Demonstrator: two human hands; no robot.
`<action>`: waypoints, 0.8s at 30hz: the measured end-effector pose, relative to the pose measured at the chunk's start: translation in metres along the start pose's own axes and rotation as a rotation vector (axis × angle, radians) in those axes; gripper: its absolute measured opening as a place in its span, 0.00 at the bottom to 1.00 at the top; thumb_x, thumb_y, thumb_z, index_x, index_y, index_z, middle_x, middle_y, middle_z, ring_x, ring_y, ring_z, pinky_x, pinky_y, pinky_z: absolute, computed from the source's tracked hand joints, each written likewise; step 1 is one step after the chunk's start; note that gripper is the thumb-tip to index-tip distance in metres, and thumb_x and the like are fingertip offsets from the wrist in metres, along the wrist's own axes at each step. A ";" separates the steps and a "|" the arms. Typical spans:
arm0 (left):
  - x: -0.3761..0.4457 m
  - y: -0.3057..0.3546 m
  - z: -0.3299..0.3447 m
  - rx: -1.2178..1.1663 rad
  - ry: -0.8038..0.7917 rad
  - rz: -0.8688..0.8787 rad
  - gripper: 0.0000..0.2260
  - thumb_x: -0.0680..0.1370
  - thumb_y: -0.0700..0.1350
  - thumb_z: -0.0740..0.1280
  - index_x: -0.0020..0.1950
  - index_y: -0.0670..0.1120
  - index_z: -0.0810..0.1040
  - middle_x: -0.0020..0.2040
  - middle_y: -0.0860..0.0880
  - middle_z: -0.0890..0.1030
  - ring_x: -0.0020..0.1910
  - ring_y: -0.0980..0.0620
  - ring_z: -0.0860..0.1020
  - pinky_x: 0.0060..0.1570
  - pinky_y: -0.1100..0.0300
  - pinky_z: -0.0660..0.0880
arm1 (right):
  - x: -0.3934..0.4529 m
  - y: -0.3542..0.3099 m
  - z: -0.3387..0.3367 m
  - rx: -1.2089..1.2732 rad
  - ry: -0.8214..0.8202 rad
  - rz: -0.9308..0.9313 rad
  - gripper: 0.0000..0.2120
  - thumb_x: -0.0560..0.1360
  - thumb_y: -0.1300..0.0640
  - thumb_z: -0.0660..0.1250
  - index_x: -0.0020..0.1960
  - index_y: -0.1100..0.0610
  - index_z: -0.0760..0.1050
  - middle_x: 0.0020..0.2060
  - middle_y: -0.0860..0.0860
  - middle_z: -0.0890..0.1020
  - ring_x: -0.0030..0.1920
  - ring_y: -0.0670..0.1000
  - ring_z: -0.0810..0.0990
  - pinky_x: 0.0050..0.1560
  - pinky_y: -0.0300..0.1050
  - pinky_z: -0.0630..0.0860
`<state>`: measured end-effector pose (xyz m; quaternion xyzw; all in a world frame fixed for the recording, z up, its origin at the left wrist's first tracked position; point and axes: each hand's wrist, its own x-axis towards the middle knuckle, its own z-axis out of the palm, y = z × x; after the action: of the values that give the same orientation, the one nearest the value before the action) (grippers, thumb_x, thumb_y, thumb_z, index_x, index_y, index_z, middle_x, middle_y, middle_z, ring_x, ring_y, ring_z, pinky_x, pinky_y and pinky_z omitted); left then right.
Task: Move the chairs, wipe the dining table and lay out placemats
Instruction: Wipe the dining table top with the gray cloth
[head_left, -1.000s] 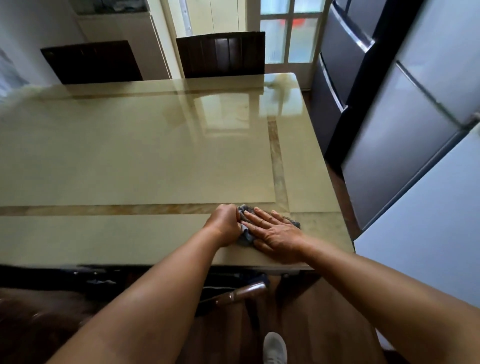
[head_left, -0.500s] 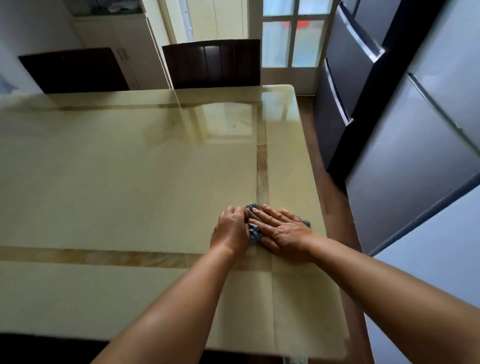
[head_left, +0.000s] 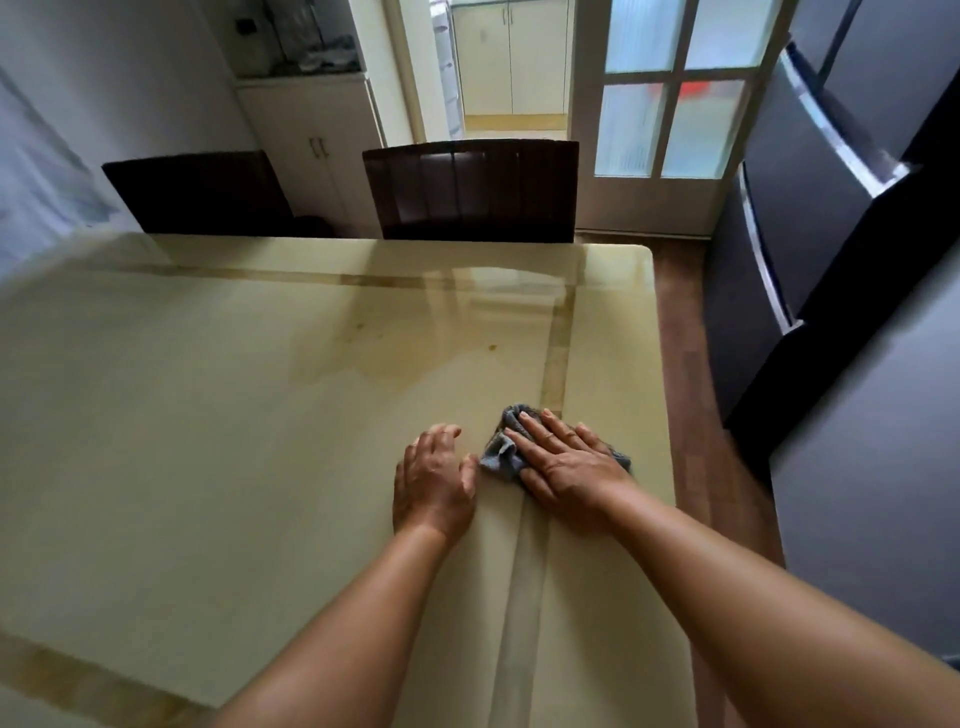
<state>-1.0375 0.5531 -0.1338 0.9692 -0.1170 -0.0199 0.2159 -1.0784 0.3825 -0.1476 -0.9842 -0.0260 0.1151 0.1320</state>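
Wiping is in hand: the right hand (head_left: 563, 467) presses the crumpled grey cloth (head_left: 500, 453) flat-fingered on the glossy cream bench (head_left: 208, 441), left hand (head_left: 434, 480) loose beside, stains ahead needing long strokes

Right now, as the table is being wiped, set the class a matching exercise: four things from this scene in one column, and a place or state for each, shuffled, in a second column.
Things
1. grey cloth
2. left hand
3. right hand
4. dark chair

Place or state
A. at the table's far edge
B. flat on the table, beside the cloth
C. pressed flat on top of the cloth
D. bunched under a palm

Pairs: 1-D, 2-B, 3-C, 4-A
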 end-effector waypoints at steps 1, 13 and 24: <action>0.011 0.000 0.001 0.000 0.002 -0.001 0.19 0.78 0.49 0.58 0.69 0.49 0.66 0.71 0.49 0.68 0.69 0.48 0.64 0.68 0.56 0.59 | 0.012 0.005 -0.004 0.005 0.008 0.009 0.26 0.80 0.41 0.44 0.75 0.40 0.40 0.75 0.40 0.39 0.75 0.45 0.36 0.72 0.47 0.37; 0.124 0.026 0.018 -0.020 -0.028 0.192 0.18 0.79 0.47 0.56 0.69 0.49 0.66 0.71 0.49 0.67 0.70 0.50 0.63 0.71 0.58 0.57 | 0.133 0.069 -0.042 0.016 0.088 0.129 0.26 0.80 0.41 0.43 0.75 0.41 0.40 0.75 0.41 0.40 0.75 0.45 0.37 0.71 0.45 0.37; 0.173 0.030 0.052 -0.182 0.075 0.206 0.15 0.79 0.45 0.56 0.65 0.49 0.71 0.67 0.49 0.71 0.68 0.51 0.67 0.70 0.61 0.60 | 0.248 0.142 -0.084 0.048 0.190 0.329 0.27 0.80 0.42 0.45 0.76 0.46 0.44 0.77 0.45 0.42 0.76 0.49 0.40 0.73 0.51 0.40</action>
<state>-0.8811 0.4644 -0.1662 0.9285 -0.2056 0.0281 0.3078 -0.8143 0.2446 -0.1611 -0.9782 0.1505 0.0423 0.1369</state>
